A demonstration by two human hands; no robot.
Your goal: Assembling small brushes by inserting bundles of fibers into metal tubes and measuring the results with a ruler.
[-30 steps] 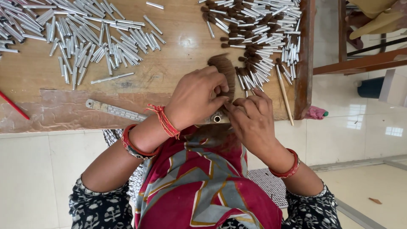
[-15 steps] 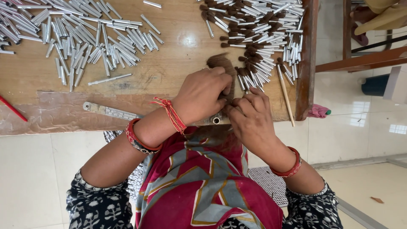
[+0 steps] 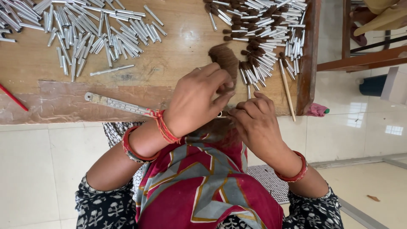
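Observation:
My left hand point(image 3: 199, 99) and my right hand point(image 3: 254, 121) meet at the near edge of a wooden table point(image 3: 178, 51). Between their fingertips sits a small silver metal tube point(image 3: 219, 114), mostly hidden, with brown hair at it. A tuft of brown hair point(image 3: 224, 57) lies on the table just beyond my left fingers. At the far right lies a pile of metal tubes filled with brown hair point(image 3: 263, 29). Empty silver tubes point(image 3: 85, 25) are heaped at the far left.
A metal ruler point(image 3: 114, 103) lies along the table's near edge, under my left wrist. A thin wooden stick point(image 3: 287, 91) lies by the right edge. A red stick point(image 3: 12, 97) shows at far left. Tiled floor surrounds the table; a wooden bench point(image 3: 360, 59) stands right.
Both hands stay together at the table edge, fingers shifting slightly around the small tube. The view has tilted a little.

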